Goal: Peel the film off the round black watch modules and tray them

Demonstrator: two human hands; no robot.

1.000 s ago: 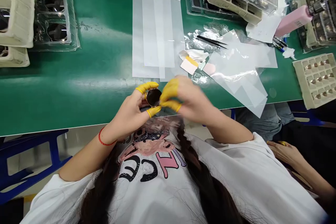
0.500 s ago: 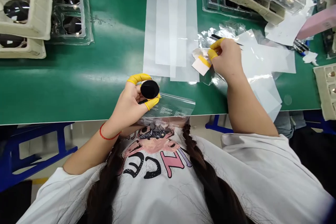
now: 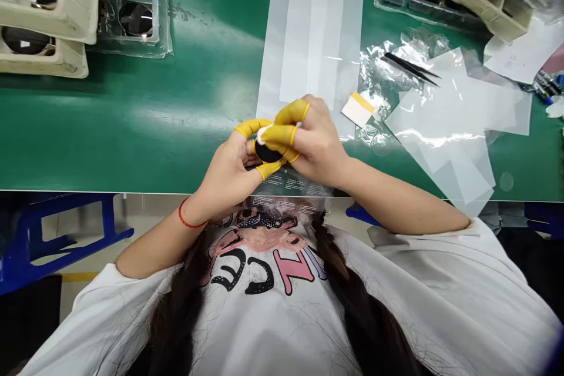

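Note:
My left hand [image 3: 224,173], with yellow finger cots and a red string on the wrist, pinches a round dark lens [image 3: 268,154] by its rim. My right hand [image 3: 311,144] is pressed against the lens from the right. A small white wipe [image 3: 261,135] shows between its cotted fingertips, touching the lens top. Fingers hide most of the lens. A clear printed plastic bag [image 3: 293,187] lies beneath my hands. To the right are a paper pad with a yellow strip [image 3: 358,110] and black tweezers [image 3: 410,68] on crinkled clear film [image 3: 379,64].
Translucent sheets [image 3: 312,29] lie on the green bench mat [image 3: 132,129] ahead, with more sheets [image 3: 458,117] to the right. Pulp trays [image 3: 53,0] and clear blister trays of dark lenses [image 3: 134,17] stand at the far left. A blue stool frame [image 3: 44,241] sits below the bench edge.
My right hand has moved left from the paper pad to the lens, bringing the white wipe with it. The left hand keeps the lens. The view has shifted slightly.

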